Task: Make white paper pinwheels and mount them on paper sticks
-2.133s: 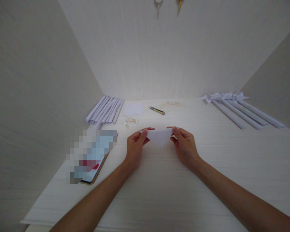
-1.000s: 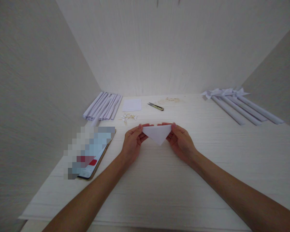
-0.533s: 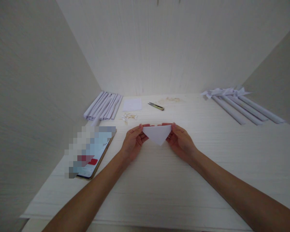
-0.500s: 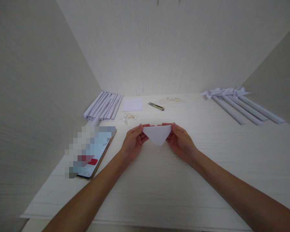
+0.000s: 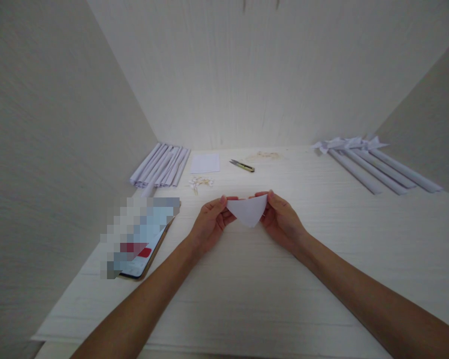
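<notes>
A white paper folded into a triangle [image 5: 248, 210] hangs point-down just above the pale wooden table [image 5: 247, 279]. My left hand [image 5: 209, 224] pinches its left corner and my right hand [image 5: 282, 217] pinches its right corner. The paper is tilted, with its right corner a little higher, and its top edge bows slightly.
A phone [image 5: 142, 244] lies to the left of my hands. At the back left lie several rolled paper tubes [image 5: 160, 167], a small white sheet [image 5: 205, 162], small scraps [image 5: 200, 182] and thread snips [image 5: 242, 165]. More tubes with paper bows [image 5: 370, 164] lie at the back right. Walls close in on three sides.
My two hands have come slightly closer together. The triangle now tilts, its left corner lower, where it was level before.
</notes>
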Tool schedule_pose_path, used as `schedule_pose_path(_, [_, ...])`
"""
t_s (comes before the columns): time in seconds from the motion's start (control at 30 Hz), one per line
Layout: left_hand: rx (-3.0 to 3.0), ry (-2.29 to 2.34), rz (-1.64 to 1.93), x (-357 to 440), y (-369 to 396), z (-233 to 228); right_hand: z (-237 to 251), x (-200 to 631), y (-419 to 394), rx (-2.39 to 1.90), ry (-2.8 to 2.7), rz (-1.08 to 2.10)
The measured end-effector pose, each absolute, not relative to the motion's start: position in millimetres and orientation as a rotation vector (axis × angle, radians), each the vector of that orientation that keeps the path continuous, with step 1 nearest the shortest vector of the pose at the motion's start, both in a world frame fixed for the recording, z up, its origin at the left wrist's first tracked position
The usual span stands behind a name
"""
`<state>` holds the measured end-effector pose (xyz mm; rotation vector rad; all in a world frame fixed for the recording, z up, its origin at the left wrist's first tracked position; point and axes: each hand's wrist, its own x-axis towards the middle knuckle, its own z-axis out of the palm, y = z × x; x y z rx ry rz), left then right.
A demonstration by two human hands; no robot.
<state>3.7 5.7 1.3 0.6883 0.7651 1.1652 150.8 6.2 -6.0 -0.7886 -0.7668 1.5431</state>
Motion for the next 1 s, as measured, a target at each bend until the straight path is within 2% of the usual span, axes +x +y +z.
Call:
schedule_pose_path(0.17, [0.908, 0.961, 1.166, 3, 7, -2, -11, 157, 11, -0.970, -0.830, 1.225])
schedule_pose_path(0.4, [1.312, 1.043, 0.914, 6, 3, 1, -7, 158, 4, -1.139, -1.230, 0.962])
schedule_pose_path(0.6, [1.504, 1.068, 0.955, 10, -2, -2, -7, 153, 0, -1.120, -1.439, 1.026])
schedule_pose_path(1.0, [1.684, 1.198, 0.983, 16, -10, 2, -6, 152, -1, -1.042, -1.291, 1.230])
